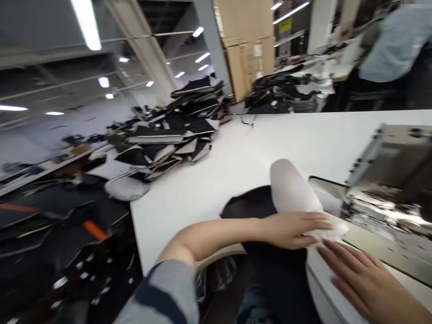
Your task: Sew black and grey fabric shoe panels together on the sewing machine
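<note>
My left hand [293, 229] reaches across from the left and pinches the near end of a white fabric piece [292, 186], which curves up over a black fabric piece [249, 204]. My right hand [357, 274] lies flat with fingers stretched out on the white fabric at the sewing machine bed [381, 247], just right of the left hand. The grey sewing machine head [388, 162] stands right behind both hands.
A long white table [236, 171] runs away from me. Stacks of black and white cut pieces [172, 135] sit at its far left. More dark pieces [57, 216] fill the lower left. Cardboard boxes [249, 49] and a person in a light blue shirt [394, 45] are behind.
</note>
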